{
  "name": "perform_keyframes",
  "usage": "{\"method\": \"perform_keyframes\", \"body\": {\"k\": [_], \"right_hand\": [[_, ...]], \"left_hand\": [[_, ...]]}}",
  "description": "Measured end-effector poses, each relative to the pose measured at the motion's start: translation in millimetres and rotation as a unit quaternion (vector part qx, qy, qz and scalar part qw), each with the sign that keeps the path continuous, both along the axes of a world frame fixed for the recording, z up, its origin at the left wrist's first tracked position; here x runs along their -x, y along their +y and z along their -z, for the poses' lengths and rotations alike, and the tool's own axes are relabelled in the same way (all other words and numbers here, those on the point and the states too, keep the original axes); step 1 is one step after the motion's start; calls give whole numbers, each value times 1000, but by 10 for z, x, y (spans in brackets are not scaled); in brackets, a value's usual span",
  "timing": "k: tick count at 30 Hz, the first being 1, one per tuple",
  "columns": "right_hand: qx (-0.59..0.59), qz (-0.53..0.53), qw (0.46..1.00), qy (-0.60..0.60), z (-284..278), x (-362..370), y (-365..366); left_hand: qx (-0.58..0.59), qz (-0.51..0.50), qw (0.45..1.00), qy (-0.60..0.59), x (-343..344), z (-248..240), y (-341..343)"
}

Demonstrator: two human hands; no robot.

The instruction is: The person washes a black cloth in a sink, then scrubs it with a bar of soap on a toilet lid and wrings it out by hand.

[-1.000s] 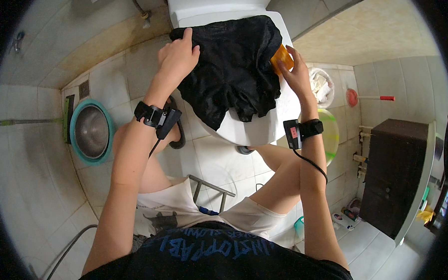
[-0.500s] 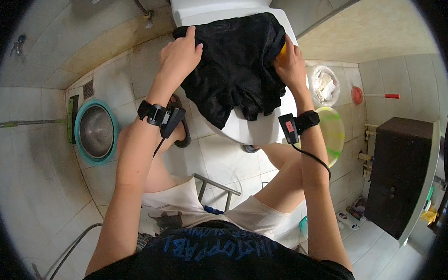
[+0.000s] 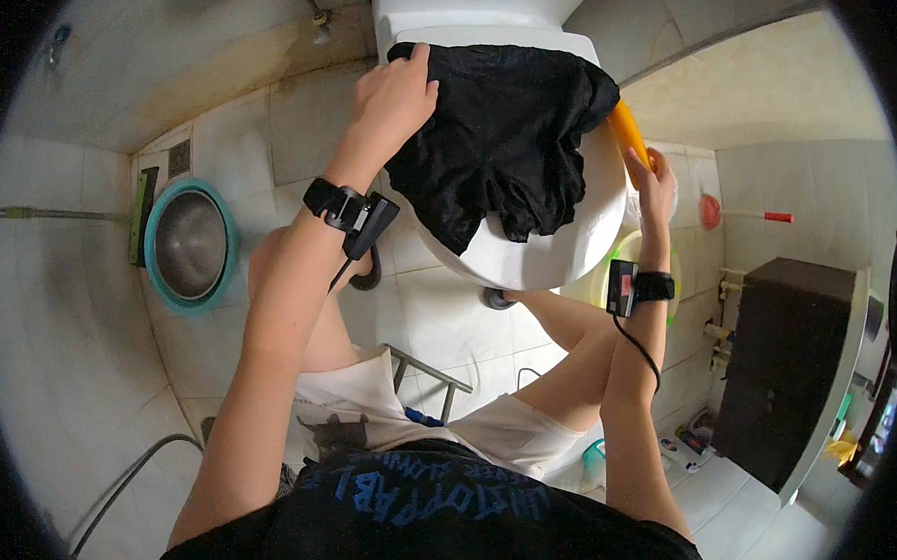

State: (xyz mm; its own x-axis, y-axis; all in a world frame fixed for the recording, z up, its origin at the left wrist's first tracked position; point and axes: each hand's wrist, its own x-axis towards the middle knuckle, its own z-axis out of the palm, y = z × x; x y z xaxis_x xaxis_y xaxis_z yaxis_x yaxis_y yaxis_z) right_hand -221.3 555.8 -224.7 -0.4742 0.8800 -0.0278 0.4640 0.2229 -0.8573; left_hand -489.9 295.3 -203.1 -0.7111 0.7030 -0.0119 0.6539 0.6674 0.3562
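Your right hand (image 3: 656,189) has moved outward, its fingers closed on the lower end of an orange object (image 3: 630,128), which now shows more of its length beside the black garment (image 3: 505,132) on the toilet lid (image 3: 529,269). Your left hand (image 3: 396,103) stays at the garment's upper left corner, pinching or pressing, I can't tell; that probably steadies the cloth while you shift the orange piece.

Both forearms (image 3: 290,293) forward, right fingers (image 3: 660,171) bent
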Motion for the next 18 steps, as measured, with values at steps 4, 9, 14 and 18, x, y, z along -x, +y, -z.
{"method": "perform_keyframes", "body": {"k": [4, 9, 14, 18], "right_hand": [[150, -5, 977, 153, 90, -211, 152], [273, -31, 905, 325, -182, -272, -17], [230, -57, 923, 302, -351, -113, -376], [208, -136, 947, 204, -454, 211, -948]], "left_hand": [[-32, -23, 994, 105, -28, 11, 19], [-7, -26, 986, 162, -47, 80, 60], [-54, -4, 992, 112, -10, 147, 92], [-119, 21, 991, 63, -2, 172, 74]]}}
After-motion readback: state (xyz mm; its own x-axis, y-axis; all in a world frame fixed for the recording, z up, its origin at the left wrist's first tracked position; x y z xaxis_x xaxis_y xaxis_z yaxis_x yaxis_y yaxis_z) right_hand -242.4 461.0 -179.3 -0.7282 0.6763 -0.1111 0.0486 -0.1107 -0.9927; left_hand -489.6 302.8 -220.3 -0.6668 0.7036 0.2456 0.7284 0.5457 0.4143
